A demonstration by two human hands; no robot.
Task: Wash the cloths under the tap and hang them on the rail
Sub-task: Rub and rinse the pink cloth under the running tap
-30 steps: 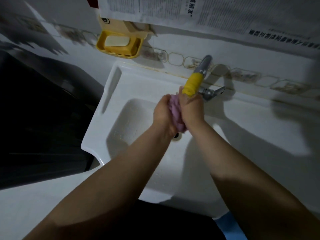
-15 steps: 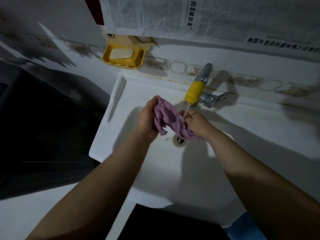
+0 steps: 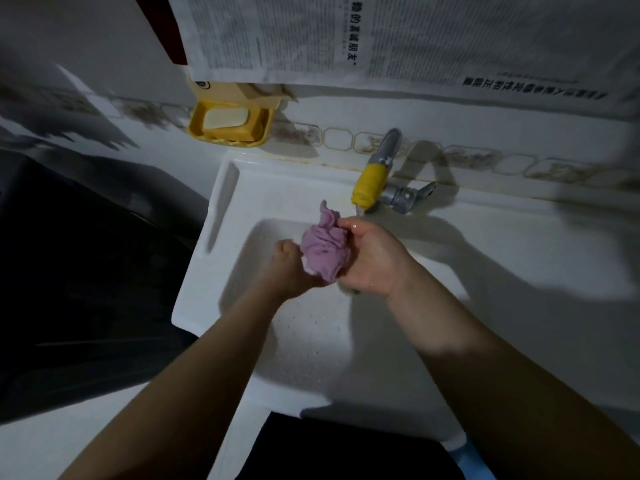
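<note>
A wet purple cloth [image 3: 323, 245] is bunched into a ball over the white sink [image 3: 242, 188], just below the tap [image 3: 375, 174] with its yellow spout sleeve. My right hand [image 3: 372, 258] grips the cloth from the right, thumb on top. My left hand [image 3: 294, 268] cups the cloth from below and the left, its fingers hidden under the fabric. Water runs from the spout beside my right hand. No rail is in view.
A yellow soap dish [image 3: 230, 124] with a pale soap bar hangs on the tiled wall at the sink's back left. Newspaper sheets [image 3: 381, 39] cover the wall above. A dark appliance [image 3: 76, 258] stands left of the sink.
The cloth, stretched open between my hands half a second ago, is now gathered into a ball. My hands have come together around it under the spout.
</note>
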